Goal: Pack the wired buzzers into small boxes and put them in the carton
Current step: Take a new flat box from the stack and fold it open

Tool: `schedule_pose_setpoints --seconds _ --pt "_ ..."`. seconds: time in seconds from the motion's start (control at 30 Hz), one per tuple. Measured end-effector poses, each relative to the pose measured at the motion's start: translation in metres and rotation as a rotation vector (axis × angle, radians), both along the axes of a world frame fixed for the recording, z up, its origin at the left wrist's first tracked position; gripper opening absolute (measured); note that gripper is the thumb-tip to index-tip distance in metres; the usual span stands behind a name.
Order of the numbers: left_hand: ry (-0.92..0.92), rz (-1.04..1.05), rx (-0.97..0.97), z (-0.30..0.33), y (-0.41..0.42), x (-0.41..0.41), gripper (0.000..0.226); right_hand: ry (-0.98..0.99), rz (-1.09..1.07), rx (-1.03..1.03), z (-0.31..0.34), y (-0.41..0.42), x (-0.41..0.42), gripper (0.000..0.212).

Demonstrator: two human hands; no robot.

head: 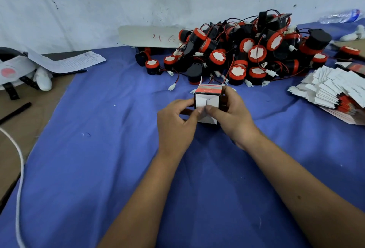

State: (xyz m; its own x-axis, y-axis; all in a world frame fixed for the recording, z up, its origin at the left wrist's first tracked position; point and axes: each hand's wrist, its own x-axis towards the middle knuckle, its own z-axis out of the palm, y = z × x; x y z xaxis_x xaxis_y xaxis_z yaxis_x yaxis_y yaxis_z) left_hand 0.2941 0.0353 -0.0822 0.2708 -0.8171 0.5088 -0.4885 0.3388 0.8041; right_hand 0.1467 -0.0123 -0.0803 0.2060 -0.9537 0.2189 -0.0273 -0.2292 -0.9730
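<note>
A small black, red and white box (207, 97) is held up over the blue cloth, its white end flaps facing me. My left hand (177, 121) grips its left side and my right hand (231, 113) grips its right side, both thumbs pressing on the folded flaps. Behind it lies a big heap of black and red wired buzzers (243, 54) with white connectors. A fanned stack of flat, unfolded boxes (331, 91) lies at the right. No carton shows in this view.
A blue cloth (98, 149) covers the table. A grey card marked "46" (152, 37) leans on the wall. Papers, a white glove and straps (39, 69) lie at the left, with a black pen (15, 112) and a white cord (19, 168). A plastic bottle (341, 16) lies far right.
</note>
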Motion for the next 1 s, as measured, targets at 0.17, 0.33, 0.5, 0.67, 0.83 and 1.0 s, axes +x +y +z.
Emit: schedule_pose_setpoints --seconds 0.17,0.33,0.5,0.67,0.83,1.0 --pt "-0.022 0.031 -0.022 -0.001 -0.002 0.002 0.025 0.083 0.005 -0.08 0.0 0.001 0.002 0.038" --pt "0.151 0.065 0.094 -0.004 -0.007 0.012 0.024 -0.098 0.191 -0.016 0.004 0.002 -0.003 0.033" --pt "0.369 -0.018 0.155 -0.003 -0.009 0.014 0.029 0.189 0.131 -0.252 0.004 0.007 -0.003 0.021" --pt "0.609 -0.224 0.245 0.004 -0.006 0.014 0.029 0.694 -0.039 -0.667 0.005 0.01 0.0 0.022" --pt "0.065 -0.073 0.191 0.0 -0.003 0.009 0.035 0.96 0.052 -0.646 0.015 0.02 0.01 0.035" --pt "-0.11 0.138 0.125 0.002 -0.004 0.011 0.03 0.998 -0.021 -0.566 0.019 0.026 0.015 0.034"
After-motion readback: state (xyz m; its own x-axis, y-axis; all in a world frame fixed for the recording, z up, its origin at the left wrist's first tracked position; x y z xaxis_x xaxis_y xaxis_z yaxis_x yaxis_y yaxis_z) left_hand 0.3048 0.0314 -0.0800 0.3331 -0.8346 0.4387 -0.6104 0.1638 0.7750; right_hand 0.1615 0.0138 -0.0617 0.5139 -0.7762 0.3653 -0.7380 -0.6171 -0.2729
